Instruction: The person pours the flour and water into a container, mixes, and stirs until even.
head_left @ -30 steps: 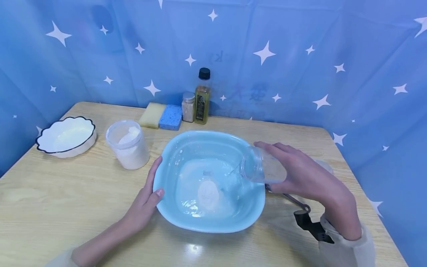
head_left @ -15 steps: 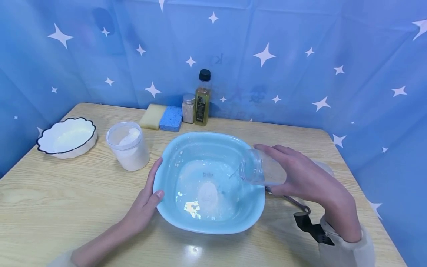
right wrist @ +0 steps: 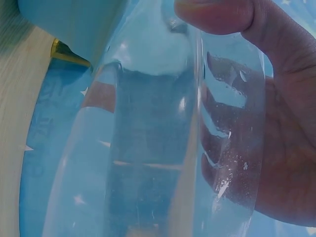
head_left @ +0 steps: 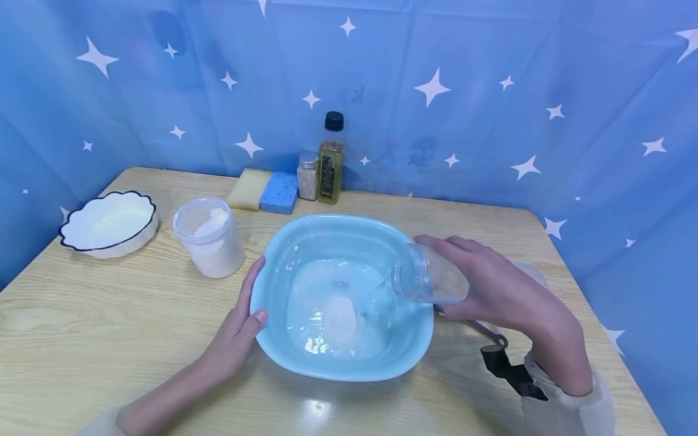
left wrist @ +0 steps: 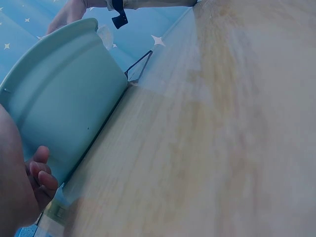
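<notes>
Hands: left hand (head_left: 234,330) rests against the near-left rim of the light-blue basin (head_left: 283,254), fingers fairly straight along the wall, thumb on the lip; right hand (head_left: 501,290) is wrapped around a clear jar (head_left: 431,280), tipped on its side with the mouth over the basin's right rim.

Change: pretty much nothing moves over the last second; both hands sit where they were, the jar stays at the same tilt. Only the watery pool in the basin shimmers a bit differently around the pale flour lump (head_left: 339,315). My read is the pour is nearly done and the jar's about drained.

Jar close-up: right wrist view shows see-through plastic with droplets, thumb and fingers curled round it; no real liquid that I can make out.

Edges: basin sits close to the table's front edge; a metal spoon (head_left: 480,330) lies just under the right hand.

Open room: bare wood on the near left (head_left: 82,339), and a strip behind the basin.

Further back: flour tub (head_left: 209,237), scalloped white bowl (head_left: 109,223), then sponges (head_left: 264,190), shaker (head_left: 308,175) and oil bottle (head_left: 331,158) at the curtain.
</notes>
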### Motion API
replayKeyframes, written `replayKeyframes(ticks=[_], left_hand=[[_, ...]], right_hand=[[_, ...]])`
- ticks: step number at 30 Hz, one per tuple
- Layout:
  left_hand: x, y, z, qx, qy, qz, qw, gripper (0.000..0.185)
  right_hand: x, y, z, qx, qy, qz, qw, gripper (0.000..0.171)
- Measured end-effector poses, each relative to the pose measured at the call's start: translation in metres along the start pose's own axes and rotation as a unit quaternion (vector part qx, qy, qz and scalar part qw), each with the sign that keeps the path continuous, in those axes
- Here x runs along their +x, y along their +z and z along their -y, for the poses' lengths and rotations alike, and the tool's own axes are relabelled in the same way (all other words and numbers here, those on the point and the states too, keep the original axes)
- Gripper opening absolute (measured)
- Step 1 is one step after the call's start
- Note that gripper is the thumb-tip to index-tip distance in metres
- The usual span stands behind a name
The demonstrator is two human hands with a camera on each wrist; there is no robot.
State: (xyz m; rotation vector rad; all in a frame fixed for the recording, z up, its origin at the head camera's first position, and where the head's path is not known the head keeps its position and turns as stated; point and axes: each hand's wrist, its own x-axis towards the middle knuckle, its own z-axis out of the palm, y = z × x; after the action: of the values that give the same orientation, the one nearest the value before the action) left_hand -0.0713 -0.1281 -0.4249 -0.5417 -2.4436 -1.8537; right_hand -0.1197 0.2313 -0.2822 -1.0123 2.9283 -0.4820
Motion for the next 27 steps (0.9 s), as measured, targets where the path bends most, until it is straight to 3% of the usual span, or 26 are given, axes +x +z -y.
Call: replayKeyframes(ticks=[27], left_hand=[[0.001, 0.0011, 0.0002, -0.01, 0.0, 0.0, 1.0, 0.066]], right_hand=[[-0.0036, -0.002, 0.0044, 0.009, 0.013, 0.01, 1.0, 0.092]])
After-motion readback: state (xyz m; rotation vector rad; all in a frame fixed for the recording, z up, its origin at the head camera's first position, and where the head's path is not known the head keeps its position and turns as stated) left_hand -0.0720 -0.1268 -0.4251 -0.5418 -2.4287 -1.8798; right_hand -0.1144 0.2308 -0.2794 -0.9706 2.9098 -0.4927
